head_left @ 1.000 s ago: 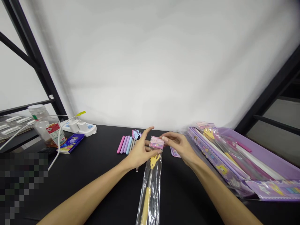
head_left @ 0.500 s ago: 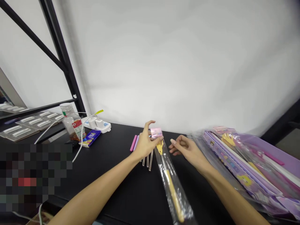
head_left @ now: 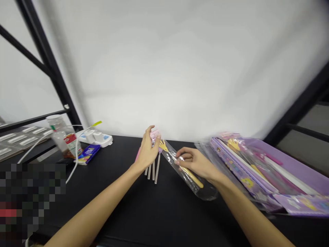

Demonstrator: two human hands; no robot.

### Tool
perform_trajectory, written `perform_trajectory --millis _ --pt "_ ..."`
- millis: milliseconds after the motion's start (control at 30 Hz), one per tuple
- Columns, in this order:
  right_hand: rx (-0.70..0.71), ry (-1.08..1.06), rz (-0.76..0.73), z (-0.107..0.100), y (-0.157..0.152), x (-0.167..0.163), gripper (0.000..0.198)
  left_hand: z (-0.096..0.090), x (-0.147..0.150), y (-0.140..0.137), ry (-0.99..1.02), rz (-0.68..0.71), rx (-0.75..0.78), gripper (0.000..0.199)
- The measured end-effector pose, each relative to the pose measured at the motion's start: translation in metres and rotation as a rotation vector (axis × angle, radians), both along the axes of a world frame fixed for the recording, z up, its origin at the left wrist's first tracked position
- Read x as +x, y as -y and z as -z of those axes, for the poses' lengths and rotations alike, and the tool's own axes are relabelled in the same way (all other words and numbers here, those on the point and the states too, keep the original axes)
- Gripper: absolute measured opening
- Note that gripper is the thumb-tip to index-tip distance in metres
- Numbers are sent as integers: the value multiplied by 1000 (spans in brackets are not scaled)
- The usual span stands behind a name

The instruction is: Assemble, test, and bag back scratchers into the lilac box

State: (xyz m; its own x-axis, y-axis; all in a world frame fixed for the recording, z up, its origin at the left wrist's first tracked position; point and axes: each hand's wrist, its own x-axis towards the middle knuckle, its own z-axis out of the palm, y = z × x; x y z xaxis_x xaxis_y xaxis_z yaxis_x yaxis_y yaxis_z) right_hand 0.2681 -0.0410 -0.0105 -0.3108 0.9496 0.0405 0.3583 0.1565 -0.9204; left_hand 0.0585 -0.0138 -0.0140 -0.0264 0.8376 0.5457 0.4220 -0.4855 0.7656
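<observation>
A back scratcher (head_left: 193, 177) with a yellow hand-shaped head and yellow grip lies slanted inside a clear plastic bag (head_left: 177, 166). My left hand (head_left: 147, 151) is closed on the bag's top end by its pink header (head_left: 155, 133), thumb beside the yellow head, index finger raised. Over the middle of the bag, my right hand (head_left: 197, 163) pinches the back scratcher through the plastic at the upper part of its grip. Several thin metal rods (head_left: 156, 169) stick out below my left hand, which hides their upper parts. A pink handle (head_left: 138, 154) shows beside it.
At right, a lilac box (head_left: 259, 144) holds more bagged back scratchers, with clear plastic bags (head_left: 209, 151) along its left side. A power strip (head_left: 104, 140), a purple snack packet (head_left: 89, 153), a plastic jar (head_left: 60, 137) and a white cable (head_left: 76, 161) occupy the left.
The bag's lower end has swung up and to the right. My right hand has moved from beside the bag onto it and closed on the back scratcher. The view has shifted rightward.
</observation>
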Motion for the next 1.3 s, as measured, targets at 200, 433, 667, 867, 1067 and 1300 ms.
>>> perform_trajectory --millis 200,433,667,867,1067,1300 --pt "147 98 245 -33 -1 59 23 -16 45 1 -286 165 111 29" --pt "323 192 597 -67 3 168 30 -8 115 -1 -726 527 37 26" --pt "292 628 748 -16 11 219 23 10 157 0 -978 499 146 31" --pt "267 810 613 -18 25 217 19 11 150 -3 -958 502 200 31" --pt "325 892 622 -38 23 189 14 3 111 -14 -878 446 161 29" --pt "482 626 359 -59 4 101 16 -28 29 -42 -753 236 54 31"
